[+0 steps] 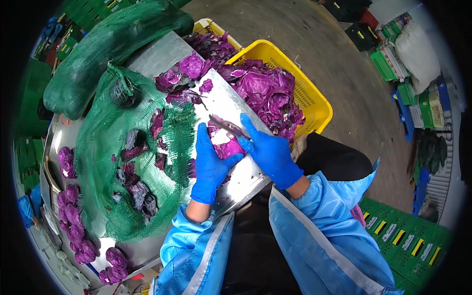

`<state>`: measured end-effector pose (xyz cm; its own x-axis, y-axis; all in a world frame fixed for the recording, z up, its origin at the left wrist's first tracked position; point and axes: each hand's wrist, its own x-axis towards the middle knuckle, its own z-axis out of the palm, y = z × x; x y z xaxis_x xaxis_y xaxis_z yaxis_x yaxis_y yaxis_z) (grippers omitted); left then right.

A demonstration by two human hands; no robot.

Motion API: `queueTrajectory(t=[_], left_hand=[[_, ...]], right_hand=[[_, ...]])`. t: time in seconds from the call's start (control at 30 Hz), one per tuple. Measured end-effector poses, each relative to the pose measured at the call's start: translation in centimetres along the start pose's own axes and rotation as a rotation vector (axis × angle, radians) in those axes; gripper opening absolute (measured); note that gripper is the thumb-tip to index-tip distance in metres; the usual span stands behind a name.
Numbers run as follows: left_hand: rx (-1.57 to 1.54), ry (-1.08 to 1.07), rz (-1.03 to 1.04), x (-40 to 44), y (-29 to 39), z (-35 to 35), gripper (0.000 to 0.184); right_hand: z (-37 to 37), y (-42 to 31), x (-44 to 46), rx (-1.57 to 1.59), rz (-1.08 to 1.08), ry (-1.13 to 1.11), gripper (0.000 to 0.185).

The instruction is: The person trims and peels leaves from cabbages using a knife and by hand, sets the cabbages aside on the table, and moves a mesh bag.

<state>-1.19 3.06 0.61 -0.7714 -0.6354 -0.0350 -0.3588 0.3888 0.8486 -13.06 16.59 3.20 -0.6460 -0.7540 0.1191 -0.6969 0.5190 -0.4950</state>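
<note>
A purple cabbage (227, 147) rests near the edge of the metal table (223, 96). My left hand (210, 160), in a blue glove, holds the cabbage from its left side, thumb across its lower part. My right hand (269, 153), also gloved in blue, is closed on a knife with its dark blade (227, 126) lying over the top of the cabbage. Part of the cabbage is pale where it shows between my hands. Loose purple leaves (184, 73) lie farther up the table. The knife's handle is hidden in my right hand.
A yellow crate (314, 105) full of purple leaves stands beyond the table's right edge, another behind it. Green netting (98, 167) with dark leaves spreads at left, below a filled net sack (118, 49). Purple cabbages (73, 223) line the left edge. Green crates (398, 241) stand lower right.
</note>
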Motion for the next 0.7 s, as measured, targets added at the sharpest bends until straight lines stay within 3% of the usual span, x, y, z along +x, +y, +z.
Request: queueTrajectory(t=[0.07,0.2,0.3,0.37,0.47,0.5,0.53,0.57,0.67,0.7], left_hand=[[0.031,-0.007,0.037,0.2,0.2,0.4,0.121],[-0.113,-0.098,-0.026,0.7,-0.9,2.2,0.124],[-0.44,-0.136,-0.112,0.7,-1.0,2.5,0.125],[0.127,-0.011,0.167,0.4,1.3,1.5,0.125],[0.12,0.015,0.139,0.1,1.4,1.4,0.121],[0.086,-0.087,0.074,-0.5,3.0,1.0,0.124],[0.25,0.096,0.399,-1.5,-0.3,3.0,0.125],[0.266,0.065,0.333,-2.5,0.5,2.4,0.124],[0.175,0.07,0.292,-2.7,1.0,1.9,0.123],[0.113,0.024,0.245,-3.0,0.6,1.3,0.121]], right_hand=[[-0.2,-0.5,0.4,-0.207,-0.031,-0.148,0.061],[-0.1,-0.1,-0.1,-0.258,-0.041,-0.186,0.061],[1.2,0.7,-0.3,-0.237,-0.018,-0.163,0.057],[1.6,0.8,0.0,-0.225,-0.016,-0.136,0.056],[1.5,1.6,1.0,-0.177,-0.008,-0.118,0.048],[1.7,2.9,2.4,-0.084,0.101,-0.12,0.047],[1.9,3.8,3.8,0.015,0.212,-0.124,0.046],[0.9,3.7,4.8,0.087,0.304,-0.25,0.052],[0.9,2.5,5.2,0.055,0.131,-0.118,0.058],[2.1,3.2,5.6,0.08,0.209,-0.165,0.058]])
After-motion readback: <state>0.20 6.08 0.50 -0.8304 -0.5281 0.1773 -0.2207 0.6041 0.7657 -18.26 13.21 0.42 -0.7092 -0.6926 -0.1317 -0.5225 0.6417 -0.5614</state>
